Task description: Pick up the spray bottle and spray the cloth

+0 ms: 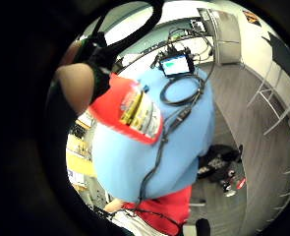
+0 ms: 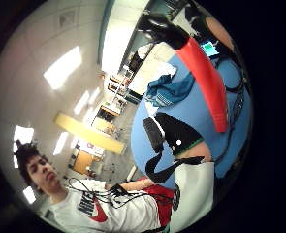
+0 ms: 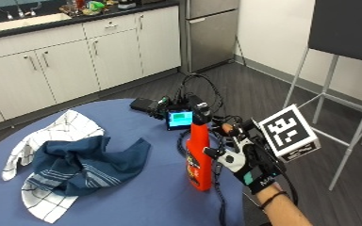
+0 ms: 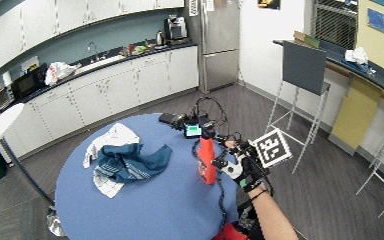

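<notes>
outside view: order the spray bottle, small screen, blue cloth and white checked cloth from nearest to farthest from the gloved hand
1. Spray bottle, right beside the gloved hand.
2. Small screen, behind the bottle.
3. Blue cloth, mid-table.
4. White checked cloth, under the blue one, far side.

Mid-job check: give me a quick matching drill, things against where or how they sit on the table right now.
Things:
1. spray bottle
2. blue cloth
3. checked white cloth
4. small screen

States:
a. lit, at the table's far edge among cables
b. partly under another cloth
c. upright, beside the right hand
d. crumpled on top of a cloth

Pairs: 1-c, 2-d, 3-b, 4-a
</notes>
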Motion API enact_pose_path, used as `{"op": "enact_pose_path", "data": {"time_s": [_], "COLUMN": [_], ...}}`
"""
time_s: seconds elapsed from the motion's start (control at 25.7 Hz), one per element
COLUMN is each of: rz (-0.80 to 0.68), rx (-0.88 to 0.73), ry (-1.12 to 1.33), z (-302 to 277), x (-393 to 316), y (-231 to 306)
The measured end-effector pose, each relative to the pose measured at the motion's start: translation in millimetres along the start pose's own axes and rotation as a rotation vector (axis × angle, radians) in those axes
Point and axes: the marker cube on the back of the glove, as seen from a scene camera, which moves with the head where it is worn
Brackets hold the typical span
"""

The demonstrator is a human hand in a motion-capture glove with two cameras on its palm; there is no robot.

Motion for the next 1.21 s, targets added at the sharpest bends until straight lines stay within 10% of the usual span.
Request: {"op": "enact_pose_path", "data": {"time_s": [0.82, 1.21], "rz": [0.056, 0.148], "rx": [0.08, -0.205], "ry": [-0.175, -0.07], "z": [38, 49], "x": [36, -5], "y": [-30, -94]}}
